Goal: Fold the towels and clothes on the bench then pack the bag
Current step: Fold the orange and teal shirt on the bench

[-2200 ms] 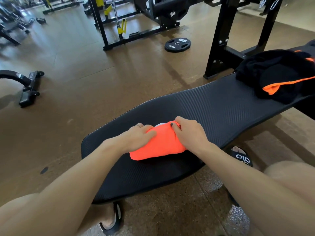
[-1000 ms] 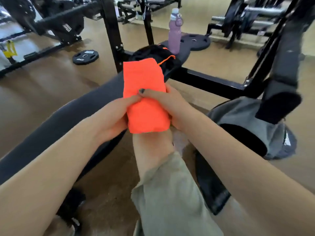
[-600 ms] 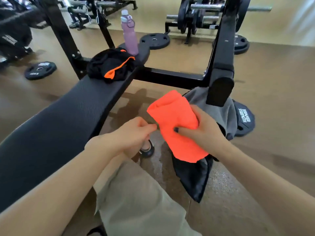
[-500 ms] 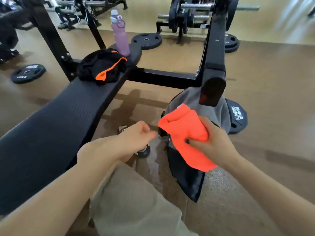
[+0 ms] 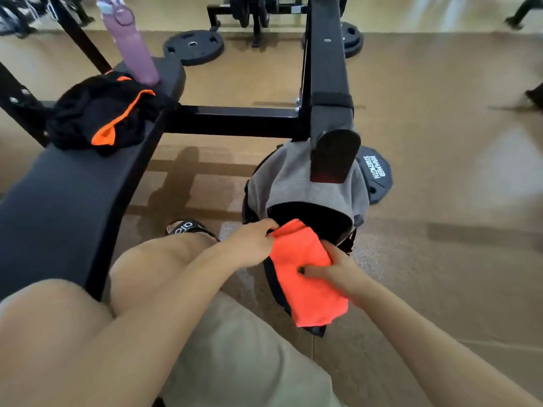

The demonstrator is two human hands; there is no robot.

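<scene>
The folded orange towel hangs over the open mouth of the grey bag on the floor, off the bench's right edge. The right hand pinches its middle; the left hand pinches its far corner. Black-and-orange clothes lie bunched at the bench's far end.

Both arms reach forward and down; left hand pinches with curled fingertips, right hand grips, thumb on top.
</scene>
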